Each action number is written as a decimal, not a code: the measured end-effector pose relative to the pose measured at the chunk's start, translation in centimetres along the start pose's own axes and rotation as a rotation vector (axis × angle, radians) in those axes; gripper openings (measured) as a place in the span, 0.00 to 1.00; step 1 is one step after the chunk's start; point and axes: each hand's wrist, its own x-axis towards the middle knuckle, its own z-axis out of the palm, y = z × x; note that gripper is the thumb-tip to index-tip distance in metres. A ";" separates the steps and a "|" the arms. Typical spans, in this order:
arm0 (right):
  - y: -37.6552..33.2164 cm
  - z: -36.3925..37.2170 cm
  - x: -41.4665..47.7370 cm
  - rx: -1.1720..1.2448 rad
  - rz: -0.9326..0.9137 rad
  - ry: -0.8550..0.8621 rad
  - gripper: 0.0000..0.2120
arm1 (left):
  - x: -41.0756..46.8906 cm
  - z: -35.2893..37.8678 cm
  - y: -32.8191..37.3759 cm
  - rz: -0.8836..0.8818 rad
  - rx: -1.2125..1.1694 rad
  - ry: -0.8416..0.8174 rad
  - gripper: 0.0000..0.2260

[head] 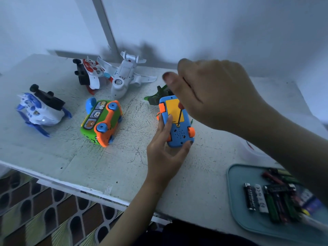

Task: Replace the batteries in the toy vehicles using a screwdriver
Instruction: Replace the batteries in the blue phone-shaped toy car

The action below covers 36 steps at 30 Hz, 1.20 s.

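Observation:
A blue toy car [178, 134] with orange wheels lies upside down near the middle of the table, its yellow battery cover facing up. My left hand [165, 153] grips it from below and the left side. My right hand [213, 91] is above it, closed on a screwdriver [179, 114] with a red handle. The thin shaft points down and its tip sits at the screw hole just below the yellow cover. Most of the handle is hidden in my fist.
A green and orange toy bus [101, 123] lies left of the car. A white plane [124, 77], a red and white toy [88, 73] and a blue and white toy [40, 110] lie further back and left. A dark green toy [158, 96] is behind the car. A teal tray [237, 197] with several batteries [266, 199] sits at the front right.

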 end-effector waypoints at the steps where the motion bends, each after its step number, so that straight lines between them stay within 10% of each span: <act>1: 0.0 -0.1 0.0 0.033 -0.021 -0.024 0.21 | 0.0 0.0 0.1 0.008 0.000 0.002 0.33; 9: 1.4 -0.3 -0.3 0.540 -0.090 -0.031 0.11 | 0.0 0.1 0.0 -0.005 -0.022 -0.025 0.34; 17: 2.5 -0.2 -0.5 0.360 -0.162 -0.087 0.22 | 0.1 0.0 0.1 -0.016 -0.039 -0.026 0.33; 24: 3.2 -0.8 0.3 0.315 -0.184 -0.075 0.05 | 0.1 0.1 0.0 -0.011 -0.004 -0.019 0.34; 36: 1.8 -0.9 0.2 -0.137 0.010 -0.028 0.25 | -0.1 0.1 0.0 -0.028 -0.014 -0.019 0.33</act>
